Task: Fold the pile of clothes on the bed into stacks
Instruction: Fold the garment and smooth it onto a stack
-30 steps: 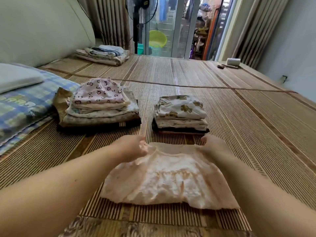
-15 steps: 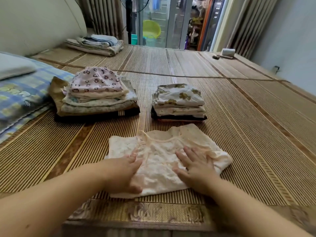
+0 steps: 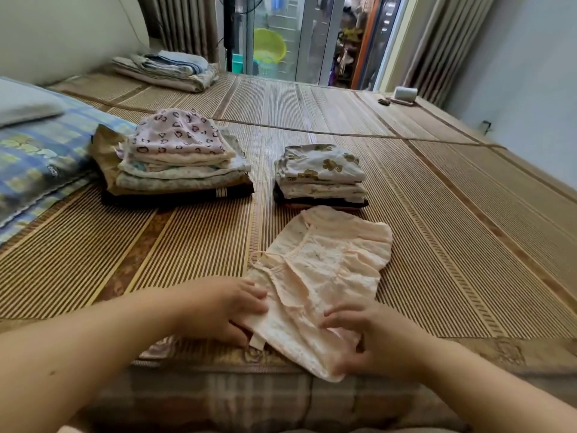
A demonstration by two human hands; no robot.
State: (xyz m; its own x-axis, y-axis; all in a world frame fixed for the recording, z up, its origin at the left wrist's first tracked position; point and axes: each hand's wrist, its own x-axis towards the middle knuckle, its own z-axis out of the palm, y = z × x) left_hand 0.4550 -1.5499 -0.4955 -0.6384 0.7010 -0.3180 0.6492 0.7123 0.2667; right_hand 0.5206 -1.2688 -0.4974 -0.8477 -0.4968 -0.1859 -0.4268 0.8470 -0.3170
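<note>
A small peach-coloured garment (image 3: 324,270) lies on the bamboo mat (image 3: 187,251) near the bed's front edge, turned at a slant. My left hand (image 3: 228,307) grips its near left corner, thumb under the cloth. My right hand (image 3: 365,339) pinches its near lower edge, fingers curled on the fabric. Behind it stand two folded stacks: a wide one topped by a pink heart-print piece (image 3: 178,135) at the left, and a smaller stack topped by a cream leaf-print piece (image 3: 321,165) just beyond the garment.
A blue checked pillow (image 3: 37,164) with a grey one on it lies at the far left. Folded bedding (image 3: 168,70) sits at the back by the curtain. A white roll (image 3: 405,93) rests at the back right. The mattress edge (image 3: 249,398) runs below my hands.
The peach garment has been folded narrower and swung to a slant towards the right. My hands went from pressing flat on it to gripping its near edge. The view has shifted left.
</note>
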